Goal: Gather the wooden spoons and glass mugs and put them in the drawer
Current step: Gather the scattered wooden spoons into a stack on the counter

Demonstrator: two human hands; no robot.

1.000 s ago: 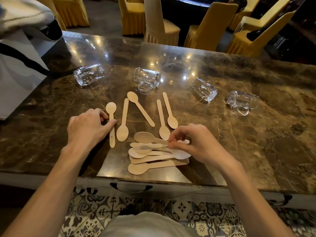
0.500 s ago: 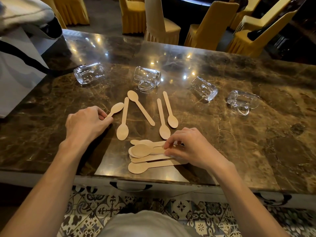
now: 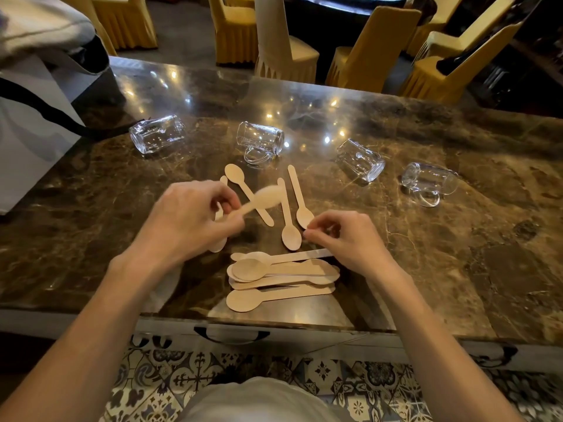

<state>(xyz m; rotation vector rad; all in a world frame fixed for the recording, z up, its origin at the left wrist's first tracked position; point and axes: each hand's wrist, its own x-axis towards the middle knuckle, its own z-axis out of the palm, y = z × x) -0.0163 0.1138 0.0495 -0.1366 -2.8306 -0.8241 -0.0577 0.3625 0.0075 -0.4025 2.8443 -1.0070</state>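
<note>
**Gathering stage, wooden spoons.** The left hand curls its fingers round the handle of the held spoon. That spoon is lifted off the marble table, and its blurred bowl points right of the grip. Beneath this hand lies a first loose spoon, partly hidden. Just beyond the grip a second loose spoon runs diagonally. The stack of spoons lies flat, below and to the right of the grip, close to the near edge. Between the two hands lie a third loose spoon and a fourth loose spoon. The right hand has curled fingers, with thumb and forefinger tips together at the fourth spoon's bowl. Whether they pinch it cannot be told. The four glass mugs lie on their sides, well beyond both grips. The drawer handle sits under the table edge, and the drawer appears closed. Judged next: lay the held spoon onto the stack, lift the flat loose spoons by fingertip, then open the drawer.
</note>
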